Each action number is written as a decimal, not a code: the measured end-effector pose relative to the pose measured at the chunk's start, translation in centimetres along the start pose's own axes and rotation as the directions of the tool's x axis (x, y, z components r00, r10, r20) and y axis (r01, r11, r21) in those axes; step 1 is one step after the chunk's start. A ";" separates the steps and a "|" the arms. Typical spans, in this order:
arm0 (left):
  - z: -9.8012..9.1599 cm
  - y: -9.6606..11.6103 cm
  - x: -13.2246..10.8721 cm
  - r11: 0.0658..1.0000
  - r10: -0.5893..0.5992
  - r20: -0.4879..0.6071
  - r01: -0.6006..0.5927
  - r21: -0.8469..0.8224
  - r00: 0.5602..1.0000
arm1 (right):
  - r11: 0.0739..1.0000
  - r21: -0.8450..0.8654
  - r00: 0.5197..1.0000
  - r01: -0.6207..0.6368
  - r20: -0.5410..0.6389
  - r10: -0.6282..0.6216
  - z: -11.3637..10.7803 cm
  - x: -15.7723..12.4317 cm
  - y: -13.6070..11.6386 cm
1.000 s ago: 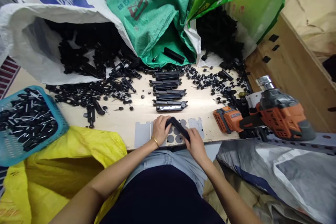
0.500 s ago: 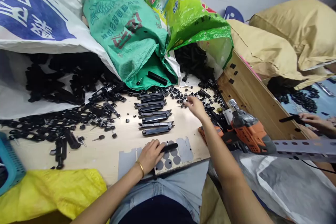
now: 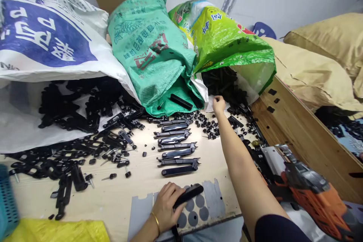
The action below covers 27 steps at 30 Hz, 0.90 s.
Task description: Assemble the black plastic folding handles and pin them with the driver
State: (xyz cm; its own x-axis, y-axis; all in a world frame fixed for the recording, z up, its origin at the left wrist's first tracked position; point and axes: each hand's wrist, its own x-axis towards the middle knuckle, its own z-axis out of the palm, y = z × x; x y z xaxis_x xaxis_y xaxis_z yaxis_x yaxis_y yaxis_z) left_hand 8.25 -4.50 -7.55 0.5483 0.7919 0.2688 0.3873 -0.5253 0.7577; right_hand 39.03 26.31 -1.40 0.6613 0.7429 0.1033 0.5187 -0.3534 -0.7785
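My left hand (image 3: 167, 208), with a gold bangle at the wrist, is closed on one end of a long black part (image 3: 188, 195) above a grey plate with round discs (image 3: 199, 201). My right hand (image 3: 219, 104) reaches out to the mouth of the green and yellow bag (image 3: 229, 45); its fingers are closed, and what they hold is too small to make out. Several black folding parts (image 3: 178, 153) lie in a column on the table (image 3: 136, 193). Small black knobs with metal pins (image 3: 208, 123) are scattered below the right hand.
A white bag (image 3: 107, 60) spills black parts at the left, beside a teal bag (image 3: 147, 45). An orange and grey power tool (image 3: 314, 193) lies at the right, near a wooden board (image 3: 300, 132). Yellow cloth (image 3: 56, 230) and a blue basket (image 3: 7, 204) are at the lower left.
My right hand has moved forward from the small knobs to the bag's mouth, and its fingers have closed. My left hand still holds the black part, now raised and tilted. The view has shifted.
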 end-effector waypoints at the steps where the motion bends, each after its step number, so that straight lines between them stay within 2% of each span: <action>1: 0.0 0.0 0.0 1.000 -0.004 -0.002 0.004 -0.004 1.000 | 0.999 0.051 0.999 -0.005 -0.032 0.006 -0.6 -0.7 -0.1; 4: 0.3 -0.1 -0.1 1.000 -0.021 -0.001 0.021 -0.012 1.000 | 0.980 0.200 0.997 -0.003 -0.076 0.018 -3.6 -4.5 -0.6; 6: 0.3 -0.1 -0.2 0.999 -0.032 0.007 0.033 -0.016 0.999 | 0.944 0.329 0.999 0.016 -0.042 -0.002 -6.4 -8.4 -0.8; 7: 0.1 -0.1 -0.2 0.999 -0.039 0.022 0.039 -0.023 0.999 | 0.912 0.410 1.000 0.021 0.003 -0.024 -8.0 -10.6 -0.8; 9: -0.9 0.3 -0.1 0.995 -0.075 0.043 0.078 -0.061 0.996 | 0.762 0.646 0.974 -0.032 0.191 -0.121 -11.7 -14.8 -0.3; 11: -2.5 1.1 0.0 0.969 -0.175 0.015 0.175 -0.174 0.984 | 0.697 0.706 0.902 -0.125 0.374 -0.217 -15.4 -18.3 0.5; 13: -4.5 2.2 0.5 0.854 -0.357 -0.039 0.309 -0.419 0.933 | 0.741 0.655 0.797 -0.150 0.524 -0.301 -18.4 -20.8 1.2; 14: -5.3 2.9 0.8 0.728 -0.429 0.014 0.355 -0.586 0.903 | 0.785 0.606 0.723 -0.127 0.598 -0.345 -19.4 -21.7 1.5; 15: -5.9 3.5 1.1 0.566 -0.443 0.131 0.390 -0.726 0.887 | 0.830 0.553 0.638 -0.080 0.668 -0.383 -20.0 -22.5 1.7; 16: -6.3 4.1 1.5 0.409 -0.414 0.290 0.461 -0.788 0.863 | 0.863 0.505 0.554 -0.022 0.725 -0.410 -20.3 -23.2 1.9; 17: -6.4 4.8 1.7 0.305 -0.408 0.396 0.532 -0.790 0.823 | 0.880 0.474 0.494 0.024 0.760 -0.422 -20.2 -23.9 2.1; 18: -6.3 5.3 1.9 0.235 -0.426 0.444 0.570 -0.787 0.788 | 0.882 0.470 0.474 0.036 0.769 -0.429 -19.9 -24.7 2.2; 19: -6.0 5.9 2.0 0.192 -0.468 0.453 0.588 -0.786 0.758 | 0.869 0.496 0.500 0.008 0.750 -0.433 -19.4 -25.7 2.4; 21: -5.2 6.8 1.9 0.175 -0.589 0.354 0.542 -0.822 0.726 | 0.788 0.608 0.640 -0.100 0.646 -0.417 -18.2 -27.8 2.9; 23: -4.7 7.3 1.6 0.196 -0.629 0.257 0.470 -0.861 0.733 | 0.677 0.718 0.763 -0.164 0.527 -0.374 -17.0 -29.6 3.5; 24: -4.6 7.5 1.5 0.197 -0.614 0.248 0.450 -0.871 0.749 | 0.639 0.751 0.800 -0.165 0.482 -0.359 -16.7 -30.3 3.9; 26: -5.0 7.7 1.3 0.125 -0.530 0.345 0.474 -0.872 0.774 | 0.610 0.781 0.843 -0.133 0.413 -0.344 -16.6 -30.8 4.6; 27: -5.4 7.7 1.2 0.057 -0.472 0.435 0.519 -0.853 0.767 | 0.612 0.783 0.850 -0.110 0.394 -0.351 -16.8 -30.7 5.0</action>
State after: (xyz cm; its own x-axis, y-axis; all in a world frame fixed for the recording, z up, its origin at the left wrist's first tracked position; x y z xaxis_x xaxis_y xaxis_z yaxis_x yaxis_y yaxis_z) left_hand 7.94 -5.89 1.80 0.5604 0.7195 -0.4102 -0.3253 0.6466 0.6900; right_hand 30.42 -7.75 1.94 0.1666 0.9790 0.1172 -0.1796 0.1470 -0.9727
